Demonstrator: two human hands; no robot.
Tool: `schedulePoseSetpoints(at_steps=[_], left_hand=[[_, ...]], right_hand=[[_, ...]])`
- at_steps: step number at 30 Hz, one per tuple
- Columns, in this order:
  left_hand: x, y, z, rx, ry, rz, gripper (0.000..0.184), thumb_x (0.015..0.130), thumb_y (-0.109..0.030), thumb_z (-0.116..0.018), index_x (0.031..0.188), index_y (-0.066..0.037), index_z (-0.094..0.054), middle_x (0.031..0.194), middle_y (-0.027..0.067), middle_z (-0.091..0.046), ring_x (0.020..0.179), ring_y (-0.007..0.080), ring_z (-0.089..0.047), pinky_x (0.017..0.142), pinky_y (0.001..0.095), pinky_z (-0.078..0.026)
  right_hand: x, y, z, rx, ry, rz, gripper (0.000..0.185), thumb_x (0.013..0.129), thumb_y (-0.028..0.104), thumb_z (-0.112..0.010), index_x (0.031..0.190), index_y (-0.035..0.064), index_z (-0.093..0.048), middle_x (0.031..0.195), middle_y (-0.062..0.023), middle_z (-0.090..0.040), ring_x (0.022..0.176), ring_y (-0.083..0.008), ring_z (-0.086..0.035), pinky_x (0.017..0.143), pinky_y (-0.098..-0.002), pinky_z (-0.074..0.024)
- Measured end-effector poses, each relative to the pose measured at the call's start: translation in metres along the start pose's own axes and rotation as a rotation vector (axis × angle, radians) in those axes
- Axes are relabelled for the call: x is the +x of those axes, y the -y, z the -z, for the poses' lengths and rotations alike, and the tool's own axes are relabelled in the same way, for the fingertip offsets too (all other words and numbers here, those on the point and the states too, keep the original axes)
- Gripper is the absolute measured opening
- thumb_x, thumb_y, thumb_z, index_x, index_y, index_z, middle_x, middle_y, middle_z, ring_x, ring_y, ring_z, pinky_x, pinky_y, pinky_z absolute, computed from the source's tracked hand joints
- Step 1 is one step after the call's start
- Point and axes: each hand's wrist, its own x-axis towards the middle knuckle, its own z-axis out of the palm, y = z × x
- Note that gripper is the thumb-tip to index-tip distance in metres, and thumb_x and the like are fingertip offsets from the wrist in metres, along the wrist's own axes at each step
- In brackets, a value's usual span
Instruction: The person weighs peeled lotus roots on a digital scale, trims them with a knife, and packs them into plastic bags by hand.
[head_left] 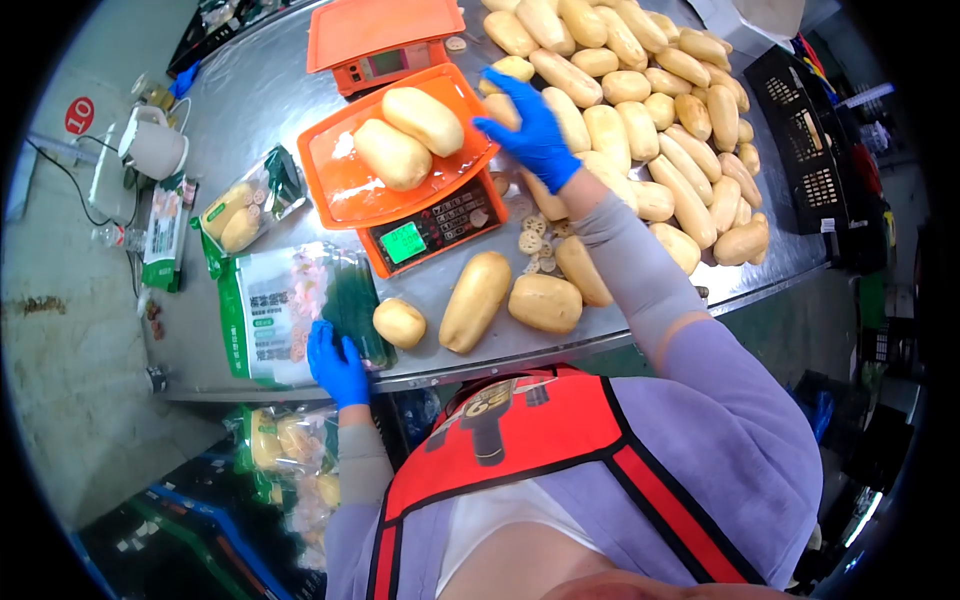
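My right hand (535,130), in a blue glove, has its fingers apart and is over the near side of a pile of lotus roots (607,135), beside the orange scale tray (335,185). It holds nothing that I can see. Two lotus root pieces (393,154) lie in that tray, above a lit green display (404,243). My left hand (338,365), also gloved, rests with fingers stretched on the lower edge of a stack of printed plastic bags (275,315). A short lotus root piece (399,323) lies just right of it.
A second orange scale (385,35) stands behind the first. A filled bag of lotus root (245,212) lies left of the tray. Cut slices (535,240) lie near the pile. A black crate (795,135) is at right, and more packed bags (285,440) sit below the table edge.
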Motion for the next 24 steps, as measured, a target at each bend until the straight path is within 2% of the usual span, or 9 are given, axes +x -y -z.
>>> schedulePoseSetpoints(at_steps=[5,7,9,11,14,17,19,21,24], left_hand=[[-0.001,0.001,-0.002,-0.045,-0.053,-0.026,0.037,0.076,-0.008,-0.059,0.111,0.0,-0.053,0.119,0.0175,-0.052,0.111,0.0331,-0.047,0.096,0.0414,-0.035],[0.0,-0.001,-0.001,-0.045,-0.048,-0.026,0.037,0.076,-0.008,-0.058,0.111,0.0,-0.053,0.119,0.0174,-0.052,0.111,0.0331,-0.047,0.096,0.0414,-0.035],[0.0,-0.001,-0.001,-0.039,-0.043,-0.024,0.037,0.076,-0.008,-0.058,0.111,0.0,-0.053,0.119,0.0174,-0.052,0.111,0.0331,-0.047,0.096,0.0415,-0.035],[0.0,-0.001,-0.001,-0.033,-0.037,-0.028,0.037,0.076,-0.008,-0.058,0.111,0.0,-0.053,0.118,0.0173,-0.052,0.111,0.0332,-0.047,0.097,0.0417,-0.035],[0.0,0.004,-0.003,-0.053,-0.041,-0.037,0.036,0.076,-0.007,-0.058,0.111,0.0,-0.053,0.118,0.0172,-0.052,0.111,0.0333,-0.047,0.097,0.0419,-0.035],[0.0,0.003,-0.002,-0.053,-0.038,-0.036,0.036,0.076,-0.008,-0.058,0.11,0.001,-0.053,0.118,0.0176,-0.052,0.111,0.0335,-0.047,0.097,0.0419,-0.034],[0.001,0.002,-0.002,-0.048,-0.035,-0.034,0.036,0.076,-0.008,-0.058,0.111,0.001,-0.053,0.118,0.0178,-0.052,0.111,0.0336,-0.047,0.097,0.0419,-0.034],[0.0,0.003,-0.003,-0.041,-0.026,-0.037,0.037,0.076,-0.008,-0.058,0.111,0.001,-0.053,0.118,0.0179,-0.053,0.111,0.0337,-0.047,0.097,0.0418,-0.034],[-0.001,0.008,-0.008,-0.07,-0.032,-0.04,0.038,0.076,-0.009,-0.058,0.113,0.001,-0.052,0.118,0.0184,-0.053,0.111,0.0338,-0.047,0.098,0.042,-0.033]], right_hand=[[0.002,0.015,-0.068,-0.181,0.153,-0.023,0.065,0.075,0.031,-0.059,0.134,0.0168,-0.036,0.138,-0.0216,-0.029,0.117,-0.0382,-0.042,0.099,-0.0406,-0.0343],[0.004,0.001,-0.07,-0.179,0.06,0.029,0.062,0.075,0.029,-0.058,0.132,0.0137,-0.038,0.133,-0.0234,-0.036,0.114,-0.0391,-0.044,0.098,-0.0401,-0.0361],[0.006,-0.011,-0.063,0.143,0.036,-0.125,0.053,0.081,0.021,-0.057,0.13,0.0081,-0.041,0.125,-0.0162,-0.048,0.117,-0.0282,-0.045,0.099,-0.0331,-0.0347],[0.004,-0.001,-0.028,0.681,-0.01,-0.481,0.046,0.083,0.018,-0.056,0.126,0.0042,-0.046,0.113,-0.0071,-0.052,0.1,-0.0141,-0.05,0.086,-0.0248,-0.0416],[-0.016,0.021,0.046,0.857,-0.221,-0.349,0.048,0.082,0.018,-0.054,0.128,0.0067,-0.044,0.116,-0.005,-0.051,0.103,-0.0147,-0.049,0.085,-0.0278,-0.0413],[-0.047,-0.035,0.121,0.305,-0.403,-0.514,0.051,0.082,0.019,-0.054,0.131,0.0113,-0.042,0.119,-0.0055,-0.049,0.104,-0.0152,-0.048,0.086,-0.0307,-0.041],[-0.084,-0.078,0.159,0.028,-0.568,-0.458,0.051,0.08,0.013,-0.057,0.128,0.0024,-0.042,0.122,-0.0108,-0.049,0.108,-0.0187,-0.048,0.091,-0.0303,-0.0397],[-0.129,-0.12,0.193,-0.468,-0.531,-0.41,0.055,0.08,0.017,-0.057,0.13,0.003,-0.04,0.128,-0.021,-0.042,0.12,-0.0323,-0.039,0.102,-0.0372,-0.0295],[-0.172,-0.136,0.21,-0.768,-0.496,-0.349,0.058,0.079,0.019,-0.059,0.131,0.0051,-0.037,0.13,-0.0231,-0.039,0.122,-0.036,-0.036,0.103,-0.041,-0.0267]])
